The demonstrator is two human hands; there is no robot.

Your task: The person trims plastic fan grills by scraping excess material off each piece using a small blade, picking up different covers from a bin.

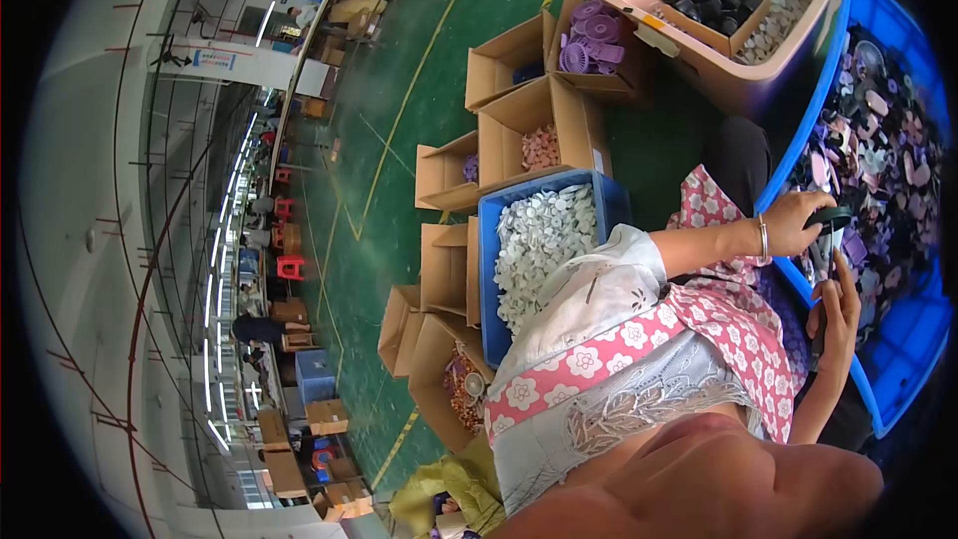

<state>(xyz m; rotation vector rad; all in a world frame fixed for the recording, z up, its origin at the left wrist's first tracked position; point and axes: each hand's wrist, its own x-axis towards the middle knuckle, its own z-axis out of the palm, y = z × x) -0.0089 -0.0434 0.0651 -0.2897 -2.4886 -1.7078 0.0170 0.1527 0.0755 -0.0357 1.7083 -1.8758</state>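
Observation:
My left hand point(804, 224), with a bracelet at the wrist, pinches a round black plastic piece point(829, 220) over the edge of a large blue bin point(798, 155). Close below it in the view, my right hand point(838, 314) is closed around the dark handle of a metal tool point(822, 258). The tool's head lies near or against the black piece; whether they touch is unclear. Many small black, purple, pink and grey plastic parts point(883, 165) fill the bin beyond the hands.
A blue crate point(489, 269) of white pieces stands beside the lap. Cardboard boxes point(514, 120) surround it, some with pink or purple parts. A pink tub point(639, 0) holds white pieces and a box point(733, 37) of black parts. Red stools point(289, 268) and people are far off.

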